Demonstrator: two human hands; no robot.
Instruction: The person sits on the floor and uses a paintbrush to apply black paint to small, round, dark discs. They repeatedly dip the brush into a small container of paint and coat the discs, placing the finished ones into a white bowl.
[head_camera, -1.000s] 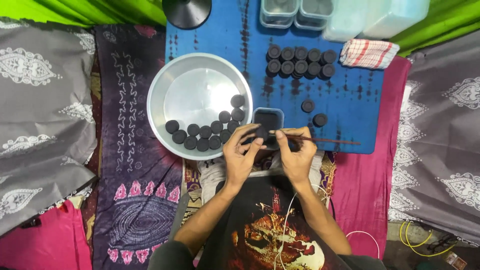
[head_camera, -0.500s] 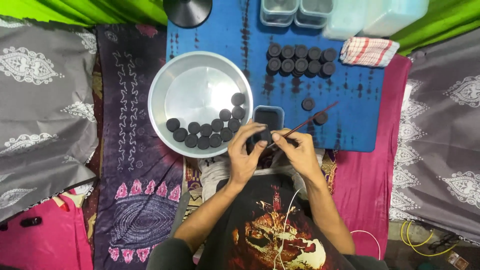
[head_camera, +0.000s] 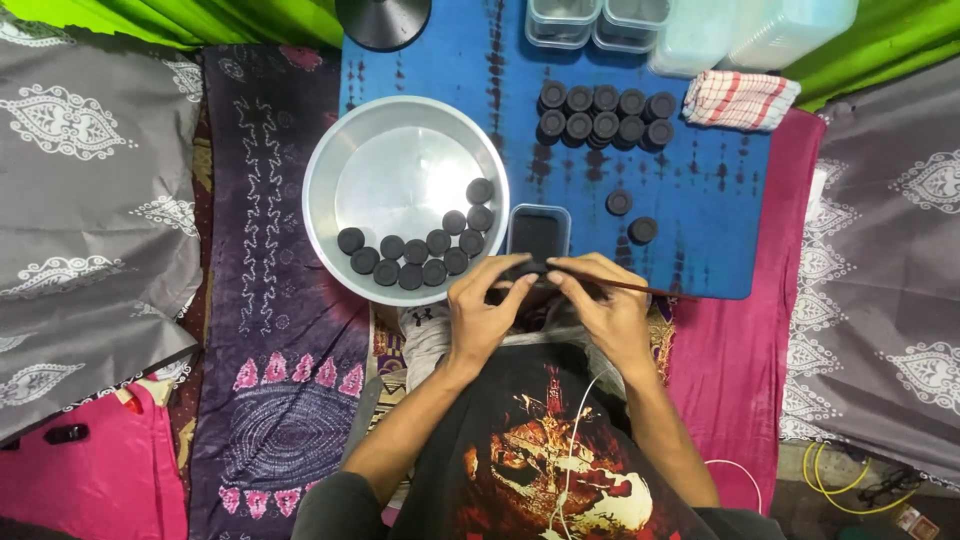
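1. A mat (head_camera: 700, 230) is spread on the floor ahead of the seated person.
2. A bowl (head_camera: 330, 170) is set on the mat's left part, overlapping its left edge.
3. A curved row of discs (head_camera: 415, 250) is laid inside the bowl, along its near and right side.
4. A small tray (head_camera: 539, 232) is placed just right of the bowl.
5. Two loose discs (head_camera: 630, 217) are found right of the tray.
6. A cluster of discs (head_camera: 600, 113) is arranged behind them.
7. A folded cloth (head_camera: 745, 98) is laid right of that cluster.
8. Containers (head_camera: 585, 20) are lined along the mat's far edge.
9. Both hands, left hand (head_camera: 485, 315) and right hand (head_camera: 605, 310), are held just before the tray, with a thin stick (head_camera: 640, 288) reaching out to the right.
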